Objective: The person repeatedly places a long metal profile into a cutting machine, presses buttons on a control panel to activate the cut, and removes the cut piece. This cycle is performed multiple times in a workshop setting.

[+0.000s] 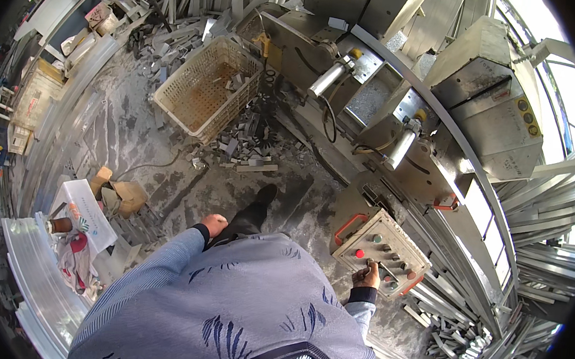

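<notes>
My right hand (pixel 366 277) is at the cream control box (pixel 348 254), its fingers closed at a dark switch knob (pixel 382 266) on the panel. The fingers partly hide the knob. A red button (pixel 359 253), a green button (pixel 377 239) and several dark knobs share the panel. A red handle (pixel 349 229) is fixed to the box's side. My left hand (pixel 215 224) hangs beside my dark trouser leg with the fingers curled in, and I see nothing in it.
A large saw machine (pixel 374 122) with two silver cylinders (pixel 400 143) stands ahead to the right. A plastic crate (pixel 200 127) sits among metal offcuts (pixel 253 142). Long aluminium profiles (pixel 550 223) are stacked at right. A white box (pixel 83 206) is at left.
</notes>
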The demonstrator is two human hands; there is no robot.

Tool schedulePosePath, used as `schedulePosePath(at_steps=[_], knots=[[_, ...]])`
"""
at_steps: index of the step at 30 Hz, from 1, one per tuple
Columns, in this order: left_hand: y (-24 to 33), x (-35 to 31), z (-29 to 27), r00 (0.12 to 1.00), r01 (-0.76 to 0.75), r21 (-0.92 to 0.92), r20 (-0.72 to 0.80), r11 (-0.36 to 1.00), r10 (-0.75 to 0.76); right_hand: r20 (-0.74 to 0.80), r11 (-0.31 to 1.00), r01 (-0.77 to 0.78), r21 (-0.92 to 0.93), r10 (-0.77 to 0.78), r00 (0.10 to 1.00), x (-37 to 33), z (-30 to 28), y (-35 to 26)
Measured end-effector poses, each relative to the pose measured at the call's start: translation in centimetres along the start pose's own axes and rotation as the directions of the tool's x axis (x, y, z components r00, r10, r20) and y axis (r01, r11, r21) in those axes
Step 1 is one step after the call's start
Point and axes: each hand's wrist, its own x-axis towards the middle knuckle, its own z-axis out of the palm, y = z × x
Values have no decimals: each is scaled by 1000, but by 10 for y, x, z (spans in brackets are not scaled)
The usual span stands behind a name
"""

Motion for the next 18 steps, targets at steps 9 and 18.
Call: schedulePosePath(at_steps=[9, 18], knots=[[-25, 5, 20, 983, 170, -140, -48, 975, -178, 341, 389, 733, -559, -698, 630, -61, 152, -127], [-43, 17, 26, 983, 176, -233, -7, 956, -183, 852, -708, 512, -486, -513, 100, 21, 410, -250]])
